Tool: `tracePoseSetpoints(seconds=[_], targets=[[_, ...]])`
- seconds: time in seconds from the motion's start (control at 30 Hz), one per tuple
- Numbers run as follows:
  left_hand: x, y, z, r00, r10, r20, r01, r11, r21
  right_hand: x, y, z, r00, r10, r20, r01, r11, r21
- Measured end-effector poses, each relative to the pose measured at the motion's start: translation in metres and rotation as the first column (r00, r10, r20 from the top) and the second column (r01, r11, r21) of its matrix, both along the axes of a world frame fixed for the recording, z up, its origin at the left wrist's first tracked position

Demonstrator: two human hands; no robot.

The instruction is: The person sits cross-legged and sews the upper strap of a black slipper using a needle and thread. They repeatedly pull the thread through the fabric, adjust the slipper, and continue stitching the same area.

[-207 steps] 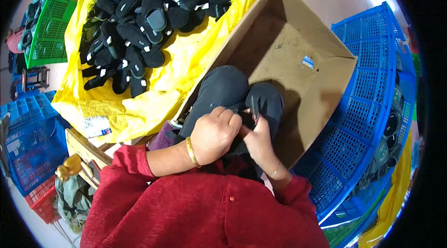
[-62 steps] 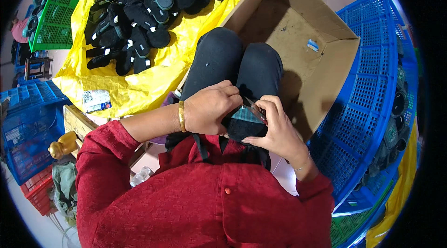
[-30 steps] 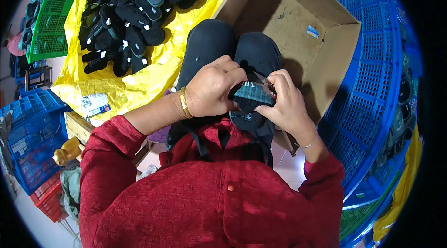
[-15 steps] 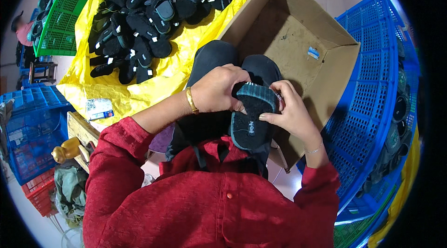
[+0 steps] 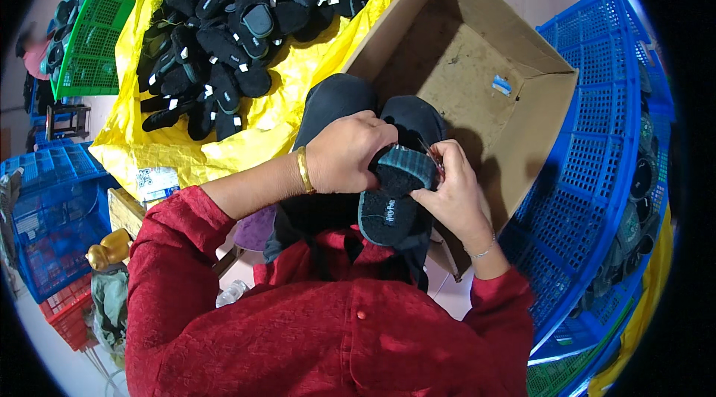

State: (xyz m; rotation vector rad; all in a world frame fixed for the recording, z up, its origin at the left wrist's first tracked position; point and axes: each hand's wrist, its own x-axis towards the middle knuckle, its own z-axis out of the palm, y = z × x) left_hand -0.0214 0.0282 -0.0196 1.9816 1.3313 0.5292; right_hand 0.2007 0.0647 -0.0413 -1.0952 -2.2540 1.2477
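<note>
Over my lap is a dark slipper (image 5: 388, 218) with a fuzzy black lining, pale lettering on its insole and a ribbed grey-green strap. My left hand (image 5: 347, 151) is closed on its far left side, with the thumb by the strap opening. My right hand (image 5: 455, 192) grips the strap's right side between thumb and fingers. Something thin and dark with a reddish part, perhaps small thread snips (image 5: 435, 157), shows at the right fingers; most of it is hidden. The slipper's toe end points away from me.
A yellow woven sheet (image 5: 216, 158) bears a heap of black slippers (image 5: 224, 46). An open cardboard box (image 5: 462, 69) leans right of my knees, a small blue-white scrap inside. Blue crates (image 5: 589, 136) stand at right; a green crate (image 5: 97, 32) and a wooden stool (image 5: 125, 210) at left.
Both hands have moved slightly nearer and left with the slipper, which is tilted a little more. The dark thin piece by the right fingers shows more now.
</note>
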Motion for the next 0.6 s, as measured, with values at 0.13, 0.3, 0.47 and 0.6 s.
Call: tracePoseSetpoints(seconds=[0.13, 0.3, 0.47, 0.6], targets=[[0.002, -0.002, -0.001, 0.997, 0.076, -0.011, -0.075, 0.994, 0.081, -0.005, -0.005, -0.011, 0.995, -0.099, -0.02, 0.1, 0.995, 0.021], [0.009, -0.006, -0.005, 0.976, 0.216, -0.02, -0.211, 0.968, 0.135, -0.011, -0.012, -0.026, 0.969, -0.214, -0.127, 0.227, 0.969, 0.094], [0.016, -0.003, -0.008, 0.959, 0.283, 0.008, -0.282, 0.951, 0.13, -0.012, -0.008, -0.013, 0.958, -0.248, -0.142, 0.265, 0.957, 0.114], [0.018, 0.003, -0.005, 0.961, 0.277, -0.018, -0.274, 0.956, 0.107, -0.01, -0.005, -0.011, 0.957, -0.263, -0.123, 0.27, 0.962, 0.048]])
